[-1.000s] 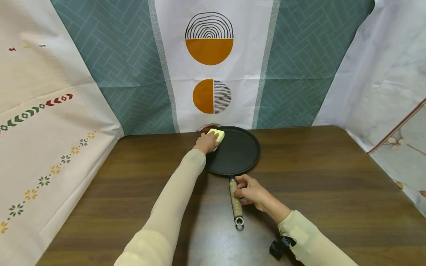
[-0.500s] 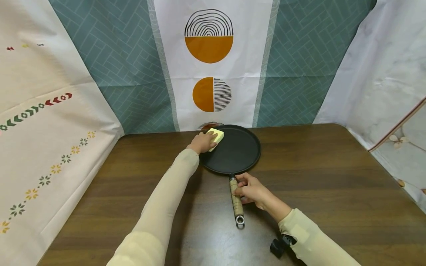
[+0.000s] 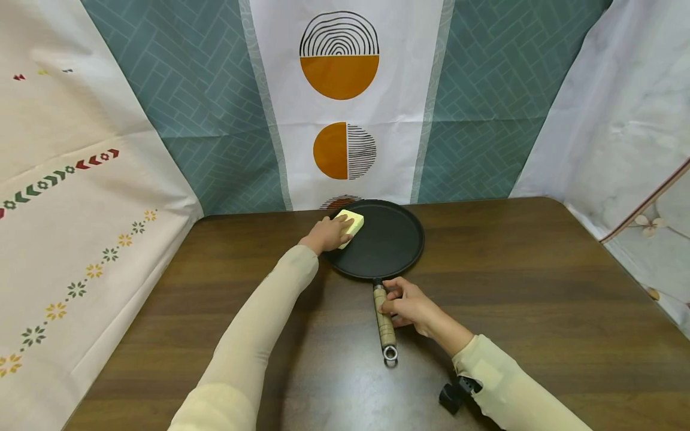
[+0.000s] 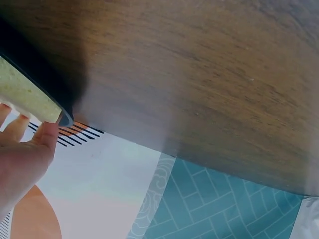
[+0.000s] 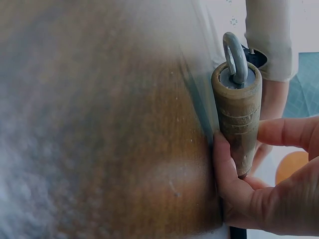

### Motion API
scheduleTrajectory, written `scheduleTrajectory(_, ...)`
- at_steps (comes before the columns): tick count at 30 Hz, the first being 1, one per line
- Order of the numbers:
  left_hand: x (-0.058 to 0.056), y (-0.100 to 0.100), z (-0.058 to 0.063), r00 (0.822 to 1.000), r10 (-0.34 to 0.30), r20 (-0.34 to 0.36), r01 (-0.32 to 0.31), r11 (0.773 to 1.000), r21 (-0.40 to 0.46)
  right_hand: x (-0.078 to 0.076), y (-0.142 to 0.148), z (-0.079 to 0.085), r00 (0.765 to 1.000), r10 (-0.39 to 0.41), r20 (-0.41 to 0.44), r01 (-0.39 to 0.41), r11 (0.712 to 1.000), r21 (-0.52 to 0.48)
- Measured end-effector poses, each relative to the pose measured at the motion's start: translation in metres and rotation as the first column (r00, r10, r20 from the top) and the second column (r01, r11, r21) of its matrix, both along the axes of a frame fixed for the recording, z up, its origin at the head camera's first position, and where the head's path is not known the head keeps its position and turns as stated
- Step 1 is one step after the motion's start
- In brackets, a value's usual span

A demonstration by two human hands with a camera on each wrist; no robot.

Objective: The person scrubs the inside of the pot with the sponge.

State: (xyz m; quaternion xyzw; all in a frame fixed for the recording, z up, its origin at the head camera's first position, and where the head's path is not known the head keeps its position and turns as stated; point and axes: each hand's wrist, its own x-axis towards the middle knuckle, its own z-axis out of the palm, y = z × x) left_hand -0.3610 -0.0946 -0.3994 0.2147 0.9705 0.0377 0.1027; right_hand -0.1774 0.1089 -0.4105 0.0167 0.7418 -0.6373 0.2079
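Note:
A round black flat pan [image 3: 385, 248] lies near the back of the table, its wooden handle [image 3: 385, 328] toward me. My left hand [image 3: 326, 233] grips a pale yellow sponge [image 3: 354, 222] at the pan's upper left, just inside the rim. In the left wrist view the sponge [image 4: 25, 92] shows beside the pan's dark edge, with fingertips against its side. My right hand [image 3: 412, 306] holds the handle from the right, near the pan. Seen from the right wrist, thumb and fingers close around the handle [image 5: 239, 112], which ends in a metal ring [image 5: 237, 57].
The brown wooden table [image 3: 512, 287] spreads out on both sides of the pan. A patterned cloth backdrop [image 3: 215, 120] hangs right behind its back edge, close to the pan. Light cloths [image 3: 91, 227] hang along the left and right sides.
My left hand and forearm have swung a little left and toward me, with the sponge staying at the pan's upper left. My right hand keeps its hold on the handle. The head view has tilted slightly.

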Motion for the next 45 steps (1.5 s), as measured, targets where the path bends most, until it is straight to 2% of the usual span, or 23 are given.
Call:
scheduleTrajectory(10,0.012,-0.001,-0.002,0.999,-0.033,-0.019,0.033,0.999,-0.007,-0.002,-0.001,-0.003,1.0,-0.024,0.012,0.024,1.0,0.008)
scheduleTrajectory(18,0.023,-0.001,-0.002,0.999,-0.036,-0.025,0.036,0.999,-0.005,-0.003,-0.001,-0.004,1.0,-0.027,0.008,0.027,1.0,-0.004)
scheduleTrajectory(24,0.031,0.002,-0.003,0.996,-0.06,-0.061,0.059,0.998,-0.01,-0.004,-0.001,-0.004,1.0,-0.026,0.003,0.026,1.0,0.0)
scheduleTrajectory(32,0.047,0.005,-0.01,0.993,-0.049,-0.103,0.048,0.999,-0.011,-0.003,-0.001,-0.002,1.0,-0.009,0.001,0.009,1.0,-0.003)
scheduleTrajectory(45,0.075,0.018,-0.01,0.981,-0.11,-0.157,0.113,0.994,0.007,-0.002,-0.004,-0.001,1.0,-0.019,0.003,0.019,1.0,0.01)
